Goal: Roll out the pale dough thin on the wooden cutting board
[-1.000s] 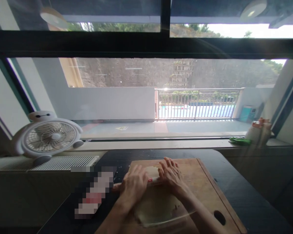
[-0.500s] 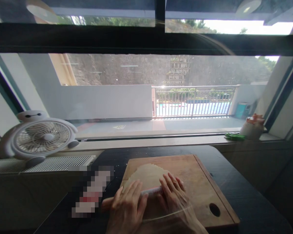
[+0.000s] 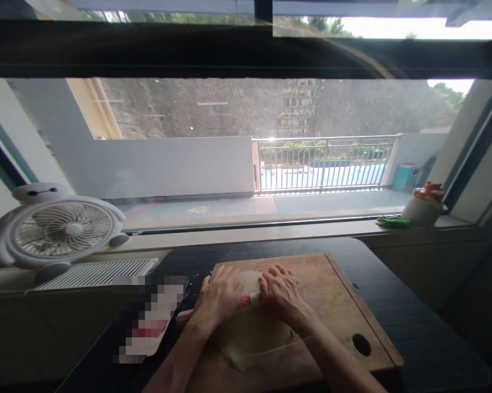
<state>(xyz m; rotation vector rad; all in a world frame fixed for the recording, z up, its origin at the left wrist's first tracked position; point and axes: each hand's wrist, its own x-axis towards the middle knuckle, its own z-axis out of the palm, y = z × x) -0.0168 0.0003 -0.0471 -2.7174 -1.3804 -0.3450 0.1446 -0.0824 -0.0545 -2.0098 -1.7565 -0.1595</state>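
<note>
L hand (image 3: 220,295) & R hand (image 3: 282,290), fingers extended, atop brown wooden rolling pin (image 3: 184,315), red/white label (image 3: 245,301) illegible; flat cream dough (image 3: 252,341) beneath.

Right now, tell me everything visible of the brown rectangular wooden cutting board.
The brown rectangular wooden cutting board lies flat on the black table, with a dark oval hole toward its near right corner and a dark line along its right side. Pale flattened dough lies on it; its near left is partly hidden.
</note>
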